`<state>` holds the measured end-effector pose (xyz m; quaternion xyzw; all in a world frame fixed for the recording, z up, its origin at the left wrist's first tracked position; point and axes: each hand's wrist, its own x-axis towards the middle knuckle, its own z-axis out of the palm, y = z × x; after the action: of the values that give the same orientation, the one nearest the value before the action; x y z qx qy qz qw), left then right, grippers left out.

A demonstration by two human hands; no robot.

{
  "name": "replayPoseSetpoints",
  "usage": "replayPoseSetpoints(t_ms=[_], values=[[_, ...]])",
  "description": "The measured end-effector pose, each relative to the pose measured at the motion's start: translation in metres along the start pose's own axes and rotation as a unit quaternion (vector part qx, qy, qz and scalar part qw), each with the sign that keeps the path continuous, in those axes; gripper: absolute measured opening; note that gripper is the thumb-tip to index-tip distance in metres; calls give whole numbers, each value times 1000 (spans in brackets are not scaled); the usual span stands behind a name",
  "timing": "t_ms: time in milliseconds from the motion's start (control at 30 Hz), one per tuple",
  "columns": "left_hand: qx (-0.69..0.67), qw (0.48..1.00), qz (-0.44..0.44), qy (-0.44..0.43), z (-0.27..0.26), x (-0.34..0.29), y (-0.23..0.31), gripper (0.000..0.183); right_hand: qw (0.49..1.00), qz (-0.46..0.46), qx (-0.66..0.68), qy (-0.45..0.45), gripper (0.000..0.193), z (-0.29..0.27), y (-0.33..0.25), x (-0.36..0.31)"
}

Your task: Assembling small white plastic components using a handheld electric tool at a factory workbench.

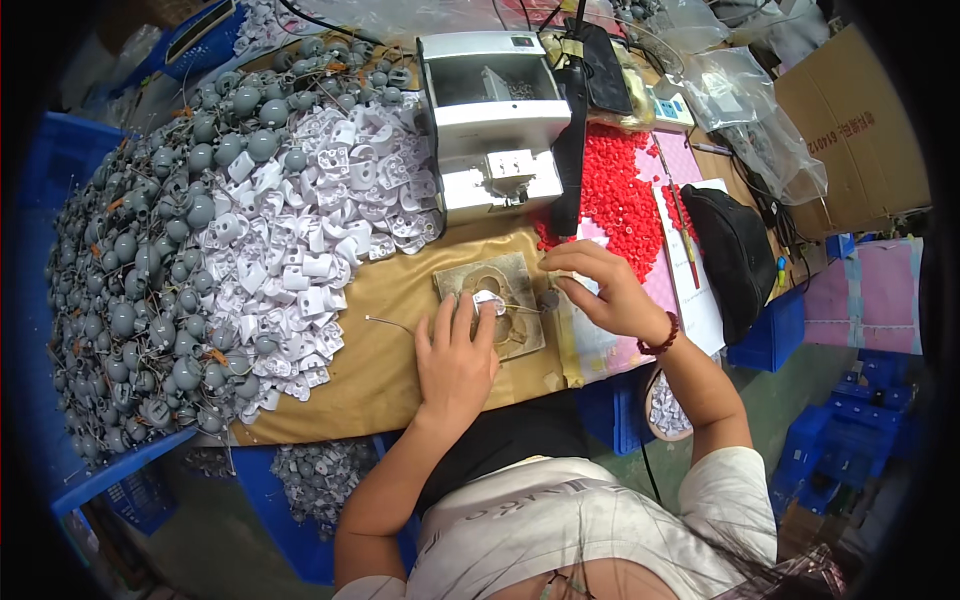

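White piece (488, 299), small, partly covered

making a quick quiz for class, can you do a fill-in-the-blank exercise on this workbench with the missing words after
The domed parts heaped at the far left are ____ in colour.
In the picture, the red parts lie to the ____ of the machine.
The hand with its fingers over the block is the person's ____ one.

Missing words: grey; right; left
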<state>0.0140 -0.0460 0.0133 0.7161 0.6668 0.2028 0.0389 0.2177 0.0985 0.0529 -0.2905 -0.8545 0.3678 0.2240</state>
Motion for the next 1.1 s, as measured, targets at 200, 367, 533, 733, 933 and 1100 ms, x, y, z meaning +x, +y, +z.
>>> replayPoseSetpoints(t_ms=[200,367,533,733,933,1100], values=[[-18,1000,17,12,3,2,-2,44,984,-57,-154,-70,39,15,18,-20],[-26,999,22,19,6,-1,-5,44,995,52,-44,74,34,33,22,-24],[-20,999,36,10,7,-2,-9,48,850,250,457,75,17,35,16,-4],[-26,999,36,11,7,-1,-10,46,766,306,565,16,19,34,15,12],[-42,999,28,11,6,-1,-10,45,736,241,632,25,32,37,0,22],[-46,998,35,15,5,1,-11,39,802,279,523,-69,24,32,1,25]])
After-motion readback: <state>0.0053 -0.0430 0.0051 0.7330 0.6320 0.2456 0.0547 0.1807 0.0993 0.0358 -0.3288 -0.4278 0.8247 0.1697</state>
